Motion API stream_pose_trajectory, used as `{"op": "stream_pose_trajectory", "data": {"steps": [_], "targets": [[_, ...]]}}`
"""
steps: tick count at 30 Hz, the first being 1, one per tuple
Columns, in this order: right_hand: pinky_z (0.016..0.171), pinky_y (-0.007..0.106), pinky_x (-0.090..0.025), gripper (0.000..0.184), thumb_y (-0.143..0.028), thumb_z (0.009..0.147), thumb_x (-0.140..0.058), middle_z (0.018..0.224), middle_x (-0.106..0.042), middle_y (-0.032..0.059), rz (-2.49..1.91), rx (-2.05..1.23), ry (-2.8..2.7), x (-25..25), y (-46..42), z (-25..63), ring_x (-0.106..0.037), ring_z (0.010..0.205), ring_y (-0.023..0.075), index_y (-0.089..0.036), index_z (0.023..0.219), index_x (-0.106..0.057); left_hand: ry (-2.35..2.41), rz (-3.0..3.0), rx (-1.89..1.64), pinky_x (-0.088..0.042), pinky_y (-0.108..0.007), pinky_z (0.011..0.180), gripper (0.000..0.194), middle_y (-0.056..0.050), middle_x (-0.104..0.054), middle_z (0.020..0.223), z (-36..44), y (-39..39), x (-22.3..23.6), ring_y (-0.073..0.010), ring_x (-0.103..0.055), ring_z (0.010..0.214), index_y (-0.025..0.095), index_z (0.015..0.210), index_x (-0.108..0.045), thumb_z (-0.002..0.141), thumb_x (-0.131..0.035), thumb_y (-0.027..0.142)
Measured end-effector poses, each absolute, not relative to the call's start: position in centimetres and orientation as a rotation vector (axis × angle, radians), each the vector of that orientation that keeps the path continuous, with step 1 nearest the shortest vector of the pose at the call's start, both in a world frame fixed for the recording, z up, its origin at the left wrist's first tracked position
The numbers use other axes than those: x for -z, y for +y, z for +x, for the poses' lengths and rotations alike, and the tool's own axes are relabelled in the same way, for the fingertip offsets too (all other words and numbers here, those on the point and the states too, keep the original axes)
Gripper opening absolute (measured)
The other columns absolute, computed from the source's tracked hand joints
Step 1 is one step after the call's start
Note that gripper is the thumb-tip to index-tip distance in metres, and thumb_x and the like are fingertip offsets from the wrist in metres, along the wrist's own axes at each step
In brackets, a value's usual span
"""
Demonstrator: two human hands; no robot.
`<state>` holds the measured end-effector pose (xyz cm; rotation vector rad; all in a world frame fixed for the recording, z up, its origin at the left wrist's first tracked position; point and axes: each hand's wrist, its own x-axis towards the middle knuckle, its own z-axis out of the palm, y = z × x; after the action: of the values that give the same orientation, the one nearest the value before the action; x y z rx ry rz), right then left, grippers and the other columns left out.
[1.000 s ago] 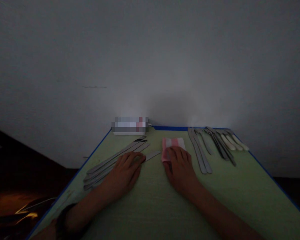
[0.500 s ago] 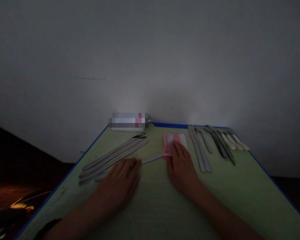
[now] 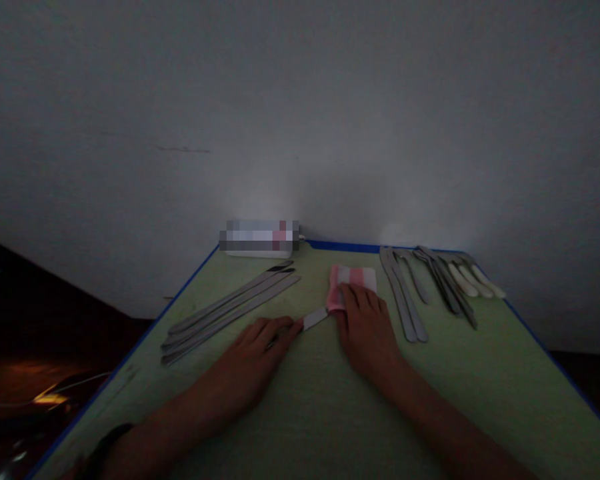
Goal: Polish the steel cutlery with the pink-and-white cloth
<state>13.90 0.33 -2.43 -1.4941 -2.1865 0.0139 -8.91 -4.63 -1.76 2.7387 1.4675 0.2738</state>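
My left hand [image 3: 260, 347] lies palm down on the green table [image 3: 305, 413], its fingers closed over the handle of a metal knife [image 3: 314, 319]. The blade runs right, into a folded pink and white cloth [image 3: 353, 280]. My right hand [image 3: 367, 327] rests flat on that cloth, fingers stretched out and pressing it down over the blade's end.
Several long metal knives [image 3: 230, 307] lie side by side to the left. More cutlery [image 3: 405, 300] lies at the right, some with pale handles [image 3: 475, 280]. A white box [image 3: 257, 241] stands at the table's back edge against the wall. The light is dim.
My left hand pulled one knife out of the left row, toward me, then slid it right, so less blade shows beside the cloth. My right hand stayed on the cloth.
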Motion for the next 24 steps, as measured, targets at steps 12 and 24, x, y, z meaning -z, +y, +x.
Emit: {"op": "stream_pose_trajectory", "data": {"steps": [12, 24], "targets": [[0.091, 0.039, -0.040, 0.031, -0.030, 0.092, -0.031, 0.108, -0.059, 0.0117, -1.256, -0.568, -1.459, 2.8, 3.2, 15.0, -0.054, 0.101, 0.0221, -0.017, 0.111, -0.051, 1.383, 2.716, -0.440, -0.035, -0.042, 0.108, 0.050, -0.007, -0.040, 0.145, -5.4, -2.9, 1.6, -0.0221, -0.033, 0.133, 0.019, 0.142, -0.034, 0.092, -0.038, 0.015], [0.096, 0.038, -0.037, 0.038, -0.043, 0.091, -0.030, 0.119, -0.055, 0.0121, -1.300, -0.721, -1.102, 2.3, 3.4, 15.7, -0.051, 0.110, 0.0230, -0.020, 0.117, -0.044, 1.198, 2.675, -0.996, -0.048, -0.040, 0.088, 0.024, -0.009, -0.062, 0.103, -3.2, 0.4, 0.1, -0.0210, -0.057, 0.099, 0.019, 0.101, -0.060, 0.088, -0.041, 0.012]]}}
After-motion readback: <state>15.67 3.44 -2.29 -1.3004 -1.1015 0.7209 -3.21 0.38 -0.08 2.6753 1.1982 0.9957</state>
